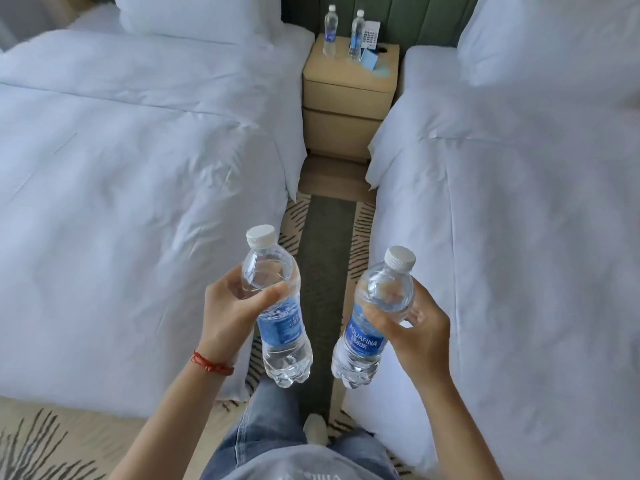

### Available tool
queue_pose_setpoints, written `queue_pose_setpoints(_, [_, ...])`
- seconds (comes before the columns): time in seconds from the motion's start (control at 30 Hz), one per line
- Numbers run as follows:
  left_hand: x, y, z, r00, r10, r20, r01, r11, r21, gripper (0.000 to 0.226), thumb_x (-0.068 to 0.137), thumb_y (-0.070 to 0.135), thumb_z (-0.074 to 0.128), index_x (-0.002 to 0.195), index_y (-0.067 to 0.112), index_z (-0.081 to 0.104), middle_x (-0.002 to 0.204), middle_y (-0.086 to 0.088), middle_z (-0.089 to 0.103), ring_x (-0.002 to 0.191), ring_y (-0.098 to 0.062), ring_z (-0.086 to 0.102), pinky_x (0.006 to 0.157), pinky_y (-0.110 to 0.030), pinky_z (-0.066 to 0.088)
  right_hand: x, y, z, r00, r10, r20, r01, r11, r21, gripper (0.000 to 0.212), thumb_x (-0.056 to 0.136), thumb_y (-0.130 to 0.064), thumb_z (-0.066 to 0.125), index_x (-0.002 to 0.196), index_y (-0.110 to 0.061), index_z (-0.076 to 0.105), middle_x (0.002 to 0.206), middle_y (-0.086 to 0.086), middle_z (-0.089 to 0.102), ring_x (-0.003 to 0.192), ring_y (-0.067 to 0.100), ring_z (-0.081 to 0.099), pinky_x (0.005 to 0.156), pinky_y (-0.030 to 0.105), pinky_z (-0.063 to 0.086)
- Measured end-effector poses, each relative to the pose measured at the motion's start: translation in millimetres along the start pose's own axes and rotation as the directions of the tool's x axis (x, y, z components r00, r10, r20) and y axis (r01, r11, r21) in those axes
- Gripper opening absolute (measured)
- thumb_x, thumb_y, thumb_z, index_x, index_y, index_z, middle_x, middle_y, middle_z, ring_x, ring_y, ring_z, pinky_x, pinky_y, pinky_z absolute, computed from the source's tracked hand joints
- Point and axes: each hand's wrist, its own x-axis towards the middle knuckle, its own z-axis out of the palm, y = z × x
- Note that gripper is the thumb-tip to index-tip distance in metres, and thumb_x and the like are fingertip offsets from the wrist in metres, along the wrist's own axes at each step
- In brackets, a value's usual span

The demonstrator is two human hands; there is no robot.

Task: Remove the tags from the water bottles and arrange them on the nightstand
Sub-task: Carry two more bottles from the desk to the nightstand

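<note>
While both stand apart, a bottle [278, 308] in left hand [230, 306], another bottle [372, 323] in right hand [417, 332].

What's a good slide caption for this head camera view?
Left hand and right hand each grip a bottle; two more bottles stand on the nightstand between two beds.

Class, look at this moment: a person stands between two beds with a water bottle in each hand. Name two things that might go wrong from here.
1. The nightstand already holds two bottles and a phone; adding more might knock one over.
2. The left hand and right hand each grip a bottle, leaving no free fingers for handling tags, so a bottle could slip.
</note>
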Motion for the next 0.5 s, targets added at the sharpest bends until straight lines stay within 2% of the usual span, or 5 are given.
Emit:
queue_pose_setpoints(0.07, [35, -1, 7, 1.0, -0.002, 0.009, 0.002, 1.0, -0.005, 0.053, 0.054, 0.041, 0.073, 0.096, 0.008, 0.068, 0.087, -0.002, 0.073, 0.08, -0.014, 0.069, 0.065, -0.018, 0.052, 34, 3, 5, 1.0, 0.014, -0.007, -0.014, 1.0, 0.001, 0.075, 0.05, -0.061, 0.067, 0.112, -0.019, 0.062, 0.102, -0.008, 0.068, 0.093, 0.007, 0.065, 0.067, 0.015, 0.053])
queue_pose_setpoints(0.2, [114, -5, 20, 1.0, 0.008, 0.029, -0.008, 1.0, 0.013, 0.049, 0.054, 0.04, 0.074, 0.092, 0.01, 0.069, 0.081, 0.003, 0.074, 0.077, -0.012, 0.069, 0.063, -0.017, 0.051, 109, 8, 22, 0.999, 0.016, -0.029, -0.016, 1.0, -0.022, 0.048, 0.056, -0.043, 0.073, 0.101, -0.036, 0.057, 0.093, -0.023, 0.062, 0.089, -0.009, 0.062, 0.061, 0.006, 0.049])
queue_pose_setpoints(0.3, [181, -8, 27, 0.998, 0.02, 0.061, -0.02, 1.0, 0.006, 0.048, 0.054, 0.041, 0.074, 0.092, 0.012, 0.069, 0.082, 0.006, 0.074, 0.077, -0.011, 0.069, 0.062, -0.016, 0.051, 171, 11, 39, 0.998, 0.018, -0.065, -0.02, 0.999, -0.025, 0.053, 0.056, -0.044, 0.071, 0.106, -0.03, 0.058, 0.097, -0.021, 0.062, 0.086, -0.004, 0.063, 0.061, 0.007, 0.05])
queue_pose_setpoints(0.4, [254, -6, 33, 0.997, 0.015, 0.082, -0.014, 1.0, -0.014, 0.05, 0.054, 0.04, 0.074, 0.094, 0.011, 0.069, 0.083, 0.005, 0.074, 0.079, -0.012, 0.069, 0.063, -0.016, 0.051, 238, 9, 57, 0.995, 0.018, -0.099, -0.022, 0.999, -0.037, 0.065, 0.055, -0.05, 0.072, 0.112, -0.021, 0.06, 0.102, -0.011, 0.066, 0.09, 0.002, 0.064, 0.065, 0.012, 0.052])
queue_pose_setpoints(0.5, [327, 1, 38, 0.995, 0.016, 0.097, -0.016, 1.0, 0.006, 0.051, 0.054, 0.043, 0.073, 0.094, 0.013, 0.069, 0.084, 0.007, 0.074, 0.08, -0.011, 0.069, 0.063, -0.015, 0.05, 304, 1, 74, 0.992, 0.032, -0.123, -0.034, 0.999, -0.015, 0.061, 0.052, -0.054, 0.071, 0.106, -0.03, 0.059, 0.097, -0.018, 0.065, 0.09, -0.005, 0.063, 0.061, 0.009, 0.051])
